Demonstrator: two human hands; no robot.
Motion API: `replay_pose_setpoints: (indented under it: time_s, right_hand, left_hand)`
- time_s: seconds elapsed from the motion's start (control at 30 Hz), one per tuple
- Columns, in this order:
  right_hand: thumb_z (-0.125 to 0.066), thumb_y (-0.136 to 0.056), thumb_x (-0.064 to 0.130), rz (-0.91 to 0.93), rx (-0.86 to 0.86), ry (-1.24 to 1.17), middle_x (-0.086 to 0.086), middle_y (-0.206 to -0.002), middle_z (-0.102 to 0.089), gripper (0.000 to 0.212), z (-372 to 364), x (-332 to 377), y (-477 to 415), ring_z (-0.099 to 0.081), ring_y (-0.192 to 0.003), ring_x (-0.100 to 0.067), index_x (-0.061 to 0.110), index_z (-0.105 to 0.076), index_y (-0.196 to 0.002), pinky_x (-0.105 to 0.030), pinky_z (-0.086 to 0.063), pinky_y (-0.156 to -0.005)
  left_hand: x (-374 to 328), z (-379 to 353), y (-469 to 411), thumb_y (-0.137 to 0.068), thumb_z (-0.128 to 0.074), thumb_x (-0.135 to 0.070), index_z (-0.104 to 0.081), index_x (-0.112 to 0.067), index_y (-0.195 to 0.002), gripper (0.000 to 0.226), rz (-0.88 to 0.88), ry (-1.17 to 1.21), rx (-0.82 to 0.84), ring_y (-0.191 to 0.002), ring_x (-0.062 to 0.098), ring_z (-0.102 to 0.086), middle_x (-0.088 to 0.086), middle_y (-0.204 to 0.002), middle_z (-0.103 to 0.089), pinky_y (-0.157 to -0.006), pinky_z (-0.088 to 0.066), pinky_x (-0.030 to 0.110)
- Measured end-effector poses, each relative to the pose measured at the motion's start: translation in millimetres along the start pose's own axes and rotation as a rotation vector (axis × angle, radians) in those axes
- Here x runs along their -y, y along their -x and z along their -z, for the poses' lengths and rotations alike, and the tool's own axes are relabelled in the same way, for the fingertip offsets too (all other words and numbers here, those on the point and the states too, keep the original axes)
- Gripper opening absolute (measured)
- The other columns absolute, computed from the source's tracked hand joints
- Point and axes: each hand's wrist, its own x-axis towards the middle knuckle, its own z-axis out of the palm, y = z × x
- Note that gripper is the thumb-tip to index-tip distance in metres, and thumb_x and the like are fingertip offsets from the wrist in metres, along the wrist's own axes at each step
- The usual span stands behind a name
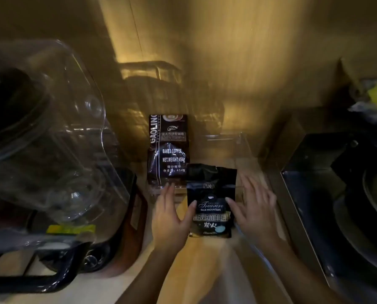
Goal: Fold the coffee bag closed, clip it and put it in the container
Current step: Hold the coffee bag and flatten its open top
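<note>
A black coffee bag [211, 194] with "Treasure Blue Mountain" lettering stands upright on the wooden counter, its top crumpled and open-looking. My left hand [171, 218] is at its left side, thumb touching the bag's front, fingers spread. My right hand [253, 207] is at its right side, thumb on the front, fingers apart. Both hands flank the bag without closing round it. A clear plastic container [242, 141] lies behind the bag; its walls are hard to make out. No clip is visible.
A second dark coffee bag [168, 150] marked "Baked Coffee" stands just behind and left. A large clear-lidded appliance [51, 139] fills the left side. A dark stove with a pan [347, 205] is at the right. Wooden wall behind.
</note>
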Motion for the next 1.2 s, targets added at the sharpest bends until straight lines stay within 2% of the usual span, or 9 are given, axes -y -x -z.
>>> replay_pose_setpoints:
  time_s: [0.13, 0.2, 0.37, 0.47, 0.67, 0.87, 0.97, 1.1, 1.2]
  right_hand:
    - [-0.018, -0.082, 0.065, -0.132, 0.054, -0.054, -0.014, -0.137, -0.045, 0.075, -15, 0, 17, -0.040, -0.125, -0.027, 0.012, -0.032, -0.134, -0.041, -0.026, -0.100]
    - [-0.033, -0.087, 0.054, -0.147, 0.083, -0.075, -0.013, -0.137, -0.045, 0.062, -22, -3, 21, -0.040, -0.124, -0.025, 0.012, -0.032, -0.134, -0.039, -0.026, -0.099]
    - [-0.055, -0.087, 0.032, -0.246, 0.147, -0.273, -0.008, -0.124, -0.052, 0.048, -32, -3, 23, -0.051, -0.109, -0.023, 0.015, -0.037, -0.128, -0.045, -0.045, -0.093]
    - [-0.062, -0.083, 0.027, -0.348, 0.135, -0.400, -0.007, -0.109, -0.057, 0.035, -33, 2, 21, -0.057, -0.098, -0.023, 0.015, -0.045, -0.111, -0.050, -0.052, -0.079]
    - [-0.071, -0.074, 0.030, -0.448, 0.117, -0.475, -0.009, -0.094, -0.059, 0.039, -41, 12, 17, -0.058, -0.086, -0.026, 0.013, -0.045, -0.098, -0.048, -0.053, -0.073]
    - [-0.064, -0.081, 0.031, -0.453, 0.094, -0.439, -0.012, -0.093, -0.062, 0.028, -44, 8, 16, -0.057, -0.089, -0.032, 0.012, -0.048, -0.094, -0.049, -0.051, -0.075]
    - [-0.060, -0.085, 0.019, -0.527, 0.037, -0.604, -0.012, -0.080, -0.062, 0.014, -42, 6, 14, -0.059, -0.077, -0.028, 0.013, -0.051, -0.076, -0.034, -0.054, -0.060]
    - [-0.058, -0.083, 0.002, -0.679, -0.032, -0.936, -0.011, -0.063, -0.052, 0.032, -41, 2, 8, -0.049, -0.062, -0.022, 0.014, -0.044, -0.057, -0.031, -0.042, -0.054]
    - [-0.057, -0.084, 0.003, -0.777, -0.055, -1.095, -0.011, -0.063, -0.055, 0.028, -43, 2, 6, -0.052, -0.054, -0.020, 0.011, -0.048, -0.059, -0.028, -0.044, -0.051]
  left_hand:
    - [6, -12, 9, -0.083, -0.060, -0.041, -0.043, -0.010, -0.124, 0.053, 0.015, 0.000, -0.033, -0.118, 0.026, -0.047, 0.011, -0.128, -0.051, -0.095, -0.041, 0.043]
    - [9, -19, 11, -0.083, -0.063, -0.035, -0.048, -0.010, -0.115, 0.044, 0.015, 0.000, -0.035, -0.104, 0.026, -0.055, 0.011, -0.111, -0.059, -0.086, -0.047, 0.045]
    - [15, -33, 12, -0.083, -0.062, -0.034, -0.052, -0.019, -0.108, 0.030, 0.158, 0.197, 0.108, -0.090, 0.013, -0.058, -0.001, -0.099, -0.064, -0.074, -0.051, 0.035]
    - [14, -39, 11, -0.080, -0.067, -0.022, -0.054, -0.020, -0.082, 0.013, 0.333, 0.444, 0.124, -0.075, 0.015, -0.061, 0.000, -0.081, -0.063, -0.058, -0.050, 0.020]
    - [7, -47, 11, -0.072, -0.073, -0.002, -0.052, -0.018, -0.075, 0.027, 0.425, 0.636, 0.146, -0.060, 0.001, -0.064, 0.001, -0.073, -0.064, -0.046, -0.047, 0.011]
    - [4, -54, 11, -0.072, -0.075, -0.011, -0.051, -0.022, -0.065, 0.027, 0.391, 0.552, 0.002, -0.059, 0.007, -0.060, 0.000, -0.068, -0.063, -0.046, -0.044, 0.014]
    - [9, -48, 3, -0.076, -0.068, -0.004, -0.049, -0.015, -0.055, 0.031, 0.511, 0.734, 0.009, -0.050, 0.009, -0.056, -0.002, -0.054, -0.059, -0.041, -0.044, 0.017]
    - [12, -43, -2, -0.082, -0.058, -0.005, -0.059, -0.004, -0.071, 0.011, 0.687, 1.059, 0.103, -0.065, 0.017, -0.062, 0.007, -0.069, -0.066, -0.056, -0.052, 0.020]
    - [2, -43, -3, -0.090, -0.047, -0.013, -0.050, 0.012, -0.111, 0.032, 0.804, 1.195, 0.177, -0.106, 0.041, -0.054, 0.029, -0.113, -0.056, -0.098, -0.041, 0.053]
